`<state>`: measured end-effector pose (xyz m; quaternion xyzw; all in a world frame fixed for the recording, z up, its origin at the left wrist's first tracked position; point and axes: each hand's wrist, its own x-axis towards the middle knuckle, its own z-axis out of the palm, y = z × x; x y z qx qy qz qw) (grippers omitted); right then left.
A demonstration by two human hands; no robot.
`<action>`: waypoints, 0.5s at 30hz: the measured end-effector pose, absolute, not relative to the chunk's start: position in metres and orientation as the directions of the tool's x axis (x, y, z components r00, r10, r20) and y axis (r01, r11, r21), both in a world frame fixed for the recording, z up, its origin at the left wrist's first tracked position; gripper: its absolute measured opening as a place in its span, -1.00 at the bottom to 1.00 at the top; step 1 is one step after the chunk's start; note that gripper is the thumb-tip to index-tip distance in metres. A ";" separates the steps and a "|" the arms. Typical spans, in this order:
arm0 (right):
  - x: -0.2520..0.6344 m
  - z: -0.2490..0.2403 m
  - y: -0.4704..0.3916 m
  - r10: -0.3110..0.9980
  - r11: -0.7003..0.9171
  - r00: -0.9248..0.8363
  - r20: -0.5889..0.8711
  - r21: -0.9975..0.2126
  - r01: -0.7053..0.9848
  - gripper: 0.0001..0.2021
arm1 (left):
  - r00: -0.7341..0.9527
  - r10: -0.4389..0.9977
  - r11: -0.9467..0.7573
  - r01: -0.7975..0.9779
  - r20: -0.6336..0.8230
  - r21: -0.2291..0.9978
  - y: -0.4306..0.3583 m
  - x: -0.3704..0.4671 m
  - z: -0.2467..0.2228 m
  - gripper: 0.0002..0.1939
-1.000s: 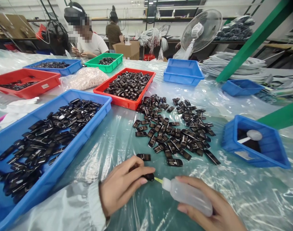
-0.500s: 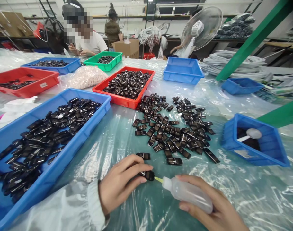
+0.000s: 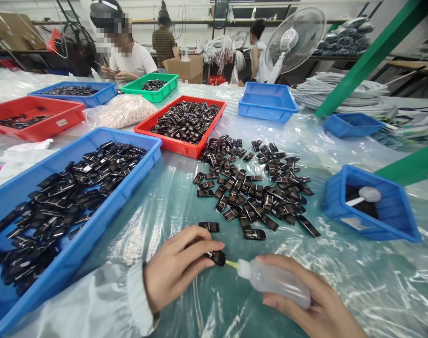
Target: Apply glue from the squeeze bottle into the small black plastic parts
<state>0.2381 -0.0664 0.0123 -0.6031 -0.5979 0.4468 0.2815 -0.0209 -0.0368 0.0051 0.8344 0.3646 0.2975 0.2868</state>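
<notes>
left hand [image 3: 175,270] is pinching one small black part [image 3: 217,257] between thumb and fingertips, held low over the plastic sheet [image 3: 186,197] at the near edge of the table. right hand [image 3: 316,310] is wrapped around a clear squeeze bottle [image 3: 275,282], lying almost flat, its yellow nozzle [image 3: 231,265] touching the end of the part or as good as; can't tell if anything is coming out.

how i'd do this step well, my read only:
- keep the part steady in the pinch with its open end facing the nozzle, fingertips clear of that end so nothing gets smeared.
- squeeze gently. bottle is soft, easy to overdose on a part this small.
- tip on the spot first, then press, then lift straight away so no string drags across the glossy face.
- rest both wrists on the sheet for steadiness.

around them: loose pile of black parts [image 3: 252,188] just beyond the hands, a couple of strays lying closer in. big blue tray [image 3: 143,162] of the same parts to the left, red tray [image 3: 180,146] behind the pile, small blue bin [image 3: 372,225] with a white spoon [image 3: 365,195] to the right. other people at work at the far end of the table, well apart.
</notes>
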 end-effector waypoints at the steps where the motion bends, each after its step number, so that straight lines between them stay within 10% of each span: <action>1: 0.237 0.012 -0.067 0.974 -0.118 -0.113 -0.196 -0.867 0.483 -0.72 | 0.555 0.780 -0.570 0.437 0.290 0.696 -0.037 -0.021 0.005 -0.72; 15: 0.237 0.014 -0.068 0.987 -0.071 -0.081 -0.136 -0.837 0.542 -0.73 | 0.516 0.807 -0.548 0.475 0.287 0.688 -0.036 -0.021 0.004 -0.72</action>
